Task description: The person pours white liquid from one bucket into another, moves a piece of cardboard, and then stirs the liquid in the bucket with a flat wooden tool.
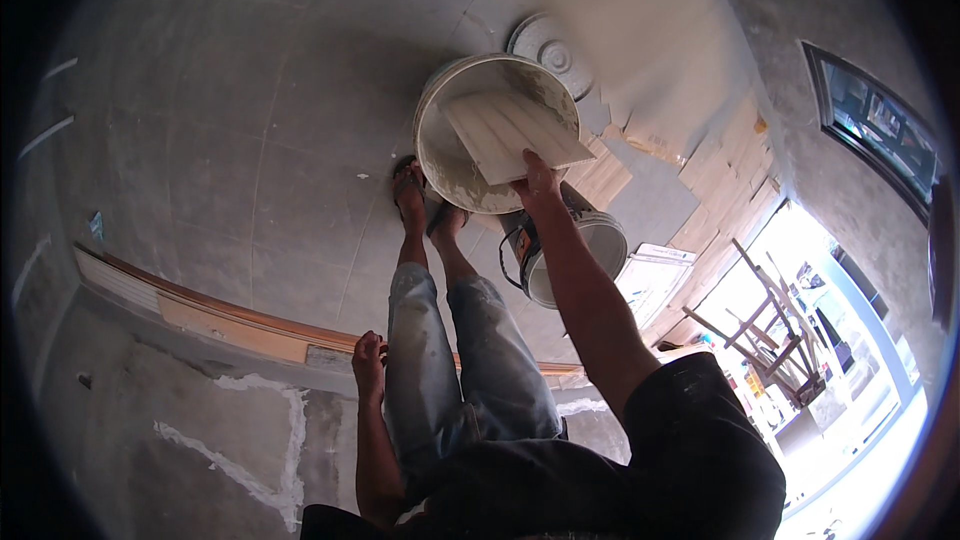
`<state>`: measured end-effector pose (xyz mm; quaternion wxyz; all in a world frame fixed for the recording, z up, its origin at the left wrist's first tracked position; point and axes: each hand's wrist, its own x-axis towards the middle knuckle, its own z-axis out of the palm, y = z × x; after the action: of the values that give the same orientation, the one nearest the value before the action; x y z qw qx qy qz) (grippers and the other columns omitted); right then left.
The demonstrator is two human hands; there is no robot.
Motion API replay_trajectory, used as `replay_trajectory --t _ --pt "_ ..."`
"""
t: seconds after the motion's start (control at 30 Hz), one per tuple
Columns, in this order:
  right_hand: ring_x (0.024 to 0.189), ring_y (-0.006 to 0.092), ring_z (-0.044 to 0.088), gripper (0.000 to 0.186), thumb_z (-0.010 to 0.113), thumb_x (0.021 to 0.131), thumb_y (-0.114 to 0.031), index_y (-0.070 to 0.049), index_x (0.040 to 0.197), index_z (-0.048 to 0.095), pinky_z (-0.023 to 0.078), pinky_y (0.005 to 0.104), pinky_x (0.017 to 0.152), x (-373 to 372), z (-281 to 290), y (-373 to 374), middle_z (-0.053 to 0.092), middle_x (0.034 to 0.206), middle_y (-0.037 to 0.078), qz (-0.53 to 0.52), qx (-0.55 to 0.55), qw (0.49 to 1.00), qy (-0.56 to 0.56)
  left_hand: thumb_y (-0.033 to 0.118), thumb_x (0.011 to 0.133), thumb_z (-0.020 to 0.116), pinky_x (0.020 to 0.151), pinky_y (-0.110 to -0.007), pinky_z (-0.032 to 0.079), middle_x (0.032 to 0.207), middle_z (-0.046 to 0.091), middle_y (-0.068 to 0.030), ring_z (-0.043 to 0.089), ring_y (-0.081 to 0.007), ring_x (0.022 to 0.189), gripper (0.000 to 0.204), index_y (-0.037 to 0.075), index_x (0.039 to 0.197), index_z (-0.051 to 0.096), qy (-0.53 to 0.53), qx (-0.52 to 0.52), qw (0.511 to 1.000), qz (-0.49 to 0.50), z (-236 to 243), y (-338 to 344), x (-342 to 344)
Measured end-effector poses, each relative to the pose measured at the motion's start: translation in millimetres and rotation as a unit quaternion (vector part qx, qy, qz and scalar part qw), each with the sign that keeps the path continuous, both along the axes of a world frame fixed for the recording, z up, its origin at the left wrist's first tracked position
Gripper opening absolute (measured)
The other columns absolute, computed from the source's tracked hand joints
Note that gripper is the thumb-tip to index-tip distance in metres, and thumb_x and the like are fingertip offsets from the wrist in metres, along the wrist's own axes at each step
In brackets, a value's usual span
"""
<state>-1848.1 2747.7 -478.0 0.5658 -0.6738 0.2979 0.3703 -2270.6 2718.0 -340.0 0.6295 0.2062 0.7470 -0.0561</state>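
My right hand (540,180) grips the near edge of a flat tile (505,130), pale with wood-like streaks. The tile lies across the mouth of a large round bucket (440,165), its far end inside the rim. The bucket's inner wall is smeared with dried grey-white residue, and the tile hides much of its inside. Beside my left thigh hangs my left hand (369,368), holding nothing that I can see, its fingers loosely bent and partly apart. A smaller bucket (605,235) with a dark handle lies tilted under my right forearm.
A round grey lid (553,55) is on the floor behind the large bucket. Wood-look tiles (715,165) cover part of the floor at the right. A white flat box (655,280) lies near the bright doorway, where a wooden frame (770,335) stands. Long boards (230,320) run along the wall.
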Motion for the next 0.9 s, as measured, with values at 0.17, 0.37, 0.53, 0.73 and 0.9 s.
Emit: replay_trajectory --t 0.17,0.37,0.53,0.73,0.9 --pt "0.091 0.0343 0.062 0.052 0.063 0.074 -0.021 -0.004 0.122 0.052 0.052 0.0432 0.078 17 -23 12 0.062 0.101 0.018 0.287 -0.202 0.934 -0.07 0.046 0.09 0.053 0.081 -0.033 0.045 0.113 0.057 -0.0089 0.057 -0.0181 0.096 0.053 0.007 0.126 0.047 0.004 -0.009 1.0 -0.025 3 5 -1" --pt "0.091 0.0334 0.063 0.052 0.058 0.075 -0.012 -0.007 0.126 0.05 0.05 0.044 0.08 15 13 33 0.064 0.094 0.02 0.736 -0.193 0.602 -0.241 0.045 0.091 0.053 0.081 -0.034 0.046 0.114 0.057 -0.0096 0.058 -0.0181 0.095 0.052 0.006 0.126 0.047 0.004 -0.01 1.0 -0.016 2 3 -5" --pt "0.087 0.0284 0.064 0.046 0.059 0.078 -0.019 -0.021 0.124 0.054 0.052 0.0419 0.073 33 10 12 0.061 0.093 0.013 0.877 -0.138 0.28 -0.364 0.043 0.091 0.054 0.078 -0.033 0.048 0.111 0.058 -0.0104 0.059 -0.0179 0.089 0.051 0.004 0.124 0.049 -0.012 0.023 0.999 -0.018 -11 -10 -17" --pt "0.089 0.0273 0.064 0.034 0.054 0.083 -0.02 -0.027 0.116 0.06 0.052 0.042 0.074 61 15 36 0.062 0.094 0.01 0.878 -0.122 0.292 -0.358 0.043 0.091 0.054 0.077 -0.033 0.048 0.112 0.058 -0.0097 0.058 -0.0174 0.091 0.05 0.005 0.123 0.049 -0.002 0.002 1.0 -0.024 -7 -3 -12" --pt "0.097 0.0364 0.061 0.032 0.054 0.082 -0.021 -0.018 0.113 0.062 0.05 0.0437 0.08 55 1 39 0.064 0.1 0.018 0.724 -0.238 0.586 -0.274 0.045 0.091 0.053 0.078 -0.032 0.048 0.111 0.058 -0.0085 0.058 -0.0175 0.093 0.051 0.006 0.123 0.049 0.029 0.005 0.999 -0.036 1 1 -10"
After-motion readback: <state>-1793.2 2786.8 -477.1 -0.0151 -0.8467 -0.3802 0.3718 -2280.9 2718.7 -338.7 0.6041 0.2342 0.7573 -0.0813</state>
